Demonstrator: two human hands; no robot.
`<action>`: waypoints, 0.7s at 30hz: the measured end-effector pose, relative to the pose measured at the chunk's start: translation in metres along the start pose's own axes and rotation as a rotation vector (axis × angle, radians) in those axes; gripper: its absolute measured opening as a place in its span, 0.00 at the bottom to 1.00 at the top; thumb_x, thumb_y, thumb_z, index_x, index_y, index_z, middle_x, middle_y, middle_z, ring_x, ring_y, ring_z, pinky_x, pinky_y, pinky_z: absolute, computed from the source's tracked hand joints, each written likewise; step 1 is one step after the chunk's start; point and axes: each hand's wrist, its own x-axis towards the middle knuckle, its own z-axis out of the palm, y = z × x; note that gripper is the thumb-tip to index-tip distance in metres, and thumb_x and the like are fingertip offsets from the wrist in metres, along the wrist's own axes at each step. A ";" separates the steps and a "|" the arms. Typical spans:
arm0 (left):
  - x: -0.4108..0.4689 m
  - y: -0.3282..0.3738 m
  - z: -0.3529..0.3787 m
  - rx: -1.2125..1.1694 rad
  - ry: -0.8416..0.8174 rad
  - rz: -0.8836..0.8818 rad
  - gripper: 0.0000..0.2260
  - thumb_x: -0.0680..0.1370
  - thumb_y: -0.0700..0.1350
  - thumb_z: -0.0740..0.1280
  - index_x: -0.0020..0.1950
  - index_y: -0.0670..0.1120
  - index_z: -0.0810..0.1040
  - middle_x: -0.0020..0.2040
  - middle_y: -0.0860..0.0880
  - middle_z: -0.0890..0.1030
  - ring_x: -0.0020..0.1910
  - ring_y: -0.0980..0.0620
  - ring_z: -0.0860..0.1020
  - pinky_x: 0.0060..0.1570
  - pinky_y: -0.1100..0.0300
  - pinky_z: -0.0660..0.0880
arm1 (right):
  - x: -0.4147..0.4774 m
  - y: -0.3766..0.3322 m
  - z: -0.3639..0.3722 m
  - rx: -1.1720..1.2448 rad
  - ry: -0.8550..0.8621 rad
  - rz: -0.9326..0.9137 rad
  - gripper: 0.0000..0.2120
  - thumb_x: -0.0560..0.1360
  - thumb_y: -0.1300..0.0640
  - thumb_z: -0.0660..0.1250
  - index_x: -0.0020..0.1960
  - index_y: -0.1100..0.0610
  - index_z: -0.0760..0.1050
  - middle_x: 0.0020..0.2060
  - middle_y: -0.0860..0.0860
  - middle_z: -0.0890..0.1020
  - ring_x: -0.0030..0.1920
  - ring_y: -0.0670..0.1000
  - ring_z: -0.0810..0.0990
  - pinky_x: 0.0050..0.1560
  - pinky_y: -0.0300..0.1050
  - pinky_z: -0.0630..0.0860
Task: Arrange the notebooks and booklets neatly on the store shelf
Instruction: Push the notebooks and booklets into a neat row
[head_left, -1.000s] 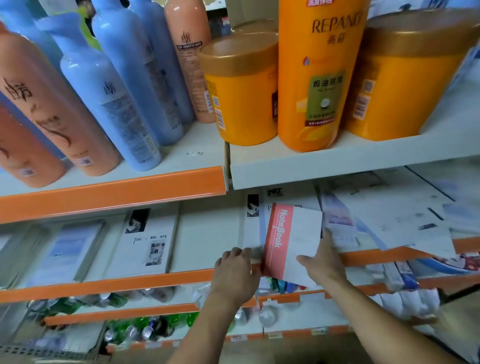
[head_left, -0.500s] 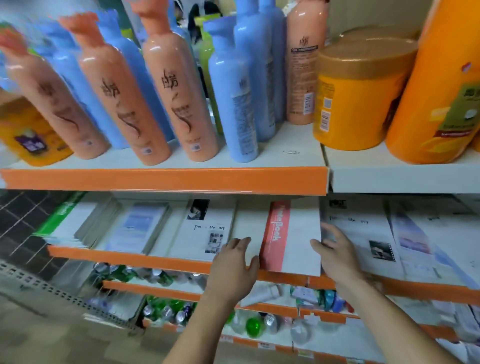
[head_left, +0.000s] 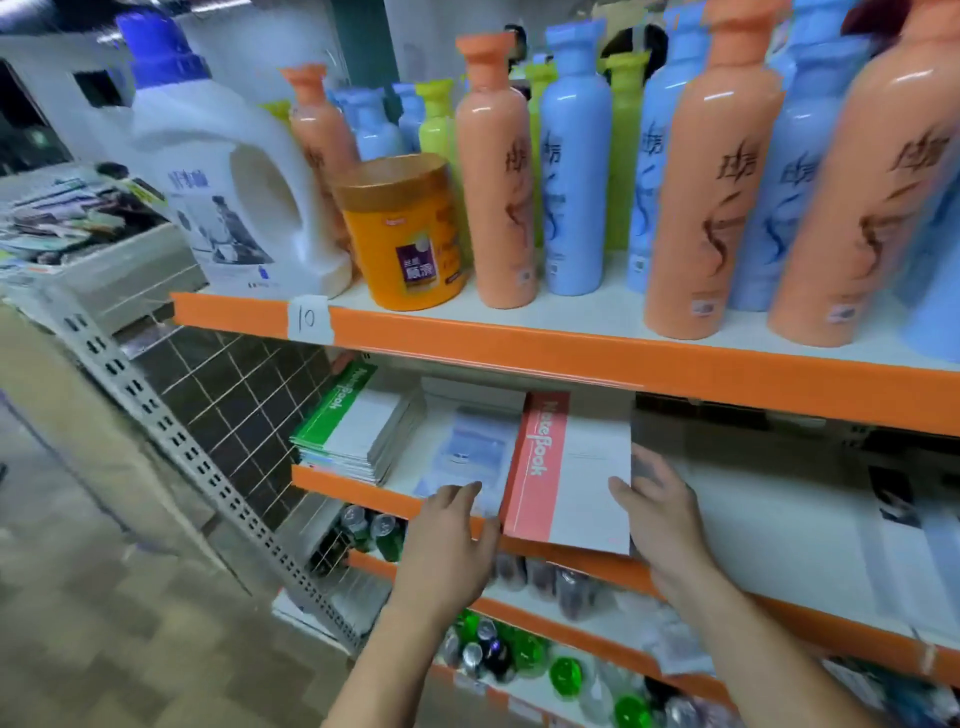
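While the red notebook (head_left: 576, 478) overhangs the shelf (head_left: 337, 480) lip between both sets of fingers, the right hand (head_left: 665, 514) pinches its right edge, thumb on the cover, likely to steer it square. The left hand (head_left: 447, 540) holds nothing, its fingers loose and flat on the blue booklet (head_left: 467, 447), probably guarding the notebook's near-left corner. The green stack (head_left: 353, 426) lies left of them.

Orange-edged shelf (head_left: 337, 480); green notebook stack (head_left: 358, 431), pale booklets (head_left: 467, 452), red notebook (head_left: 566, 478).

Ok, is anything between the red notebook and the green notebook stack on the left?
Yes. The pale blue booklet pile lies on the shelf between the red notebook and the green notebook stack, with the left hand over its front edge. The right hand holds the notebook's right edge.
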 end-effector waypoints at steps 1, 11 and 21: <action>0.004 -0.009 -0.006 -0.006 0.004 -0.006 0.23 0.82 0.53 0.62 0.76 0.47 0.70 0.70 0.47 0.74 0.69 0.47 0.71 0.66 0.52 0.70 | 0.001 0.000 0.012 -0.002 0.002 0.000 0.20 0.79 0.67 0.66 0.66 0.50 0.75 0.48 0.50 0.87 0.44 0.48 0.87 0.38 0.42 0.80; 0.067 -0.073 -0.049 0.014 0.058 -0.077 0.21 0.80 0.52 0.65 0.72 0.46 0.73 0.65 0.47 0.77 0.65 0.46 0.73 0.63 0.51 0.71 | 0.045 -0.002 0.084 -0.010 -0.051 0.030 0.16 0.79 0.68 0.66 0.63 0.52 0.74 0.43 0.46 0.87 0.41 0.44 0.86 0.37 0.36 0.78; 0.129 -0.173 -0.102 0.016 0.059 -0.122 0.24 0.80 0.51 0.65 0.74 0.44 0.71 0.69 0.45 0.75 0.69 0.45 0.71 0.68 0.50 0.69 | 0.074 -0.002 0.204 -0.060 -0.083 0.053 0.05 0.79 0.65 0.66 0.54 0.61 0.79 0.51 0.51 0.86 0.48 0.45 0.84 0.49 0.41 0.79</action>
